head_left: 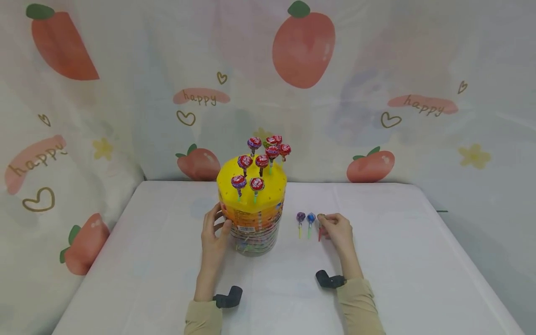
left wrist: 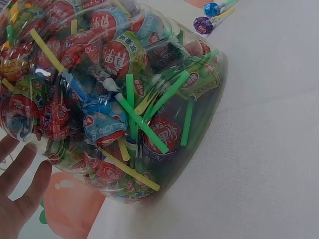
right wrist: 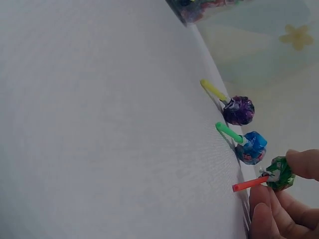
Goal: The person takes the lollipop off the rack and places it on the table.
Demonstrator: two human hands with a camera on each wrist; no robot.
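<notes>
A large clear jar full of wrapped lollipops stands on the table, capped by a yellow lid. Several lollipops stand upright in that lid, sticks down. My left hand rests against the jar's left side, its fingers spread and partly hidden behind it. To the right of the jar, my right hand pinches the head of a green-wrapped lollipop with a red stick. Beside it lie a blue lollipop with a green stick and a purple lollipop with a yellow stick.
A white cloth covers the table. Behind it hangs a printed curtain with fruit and "happy" lettering. Black wrist-worn cameras sit on the left wrist and the right wrist.
</notes>
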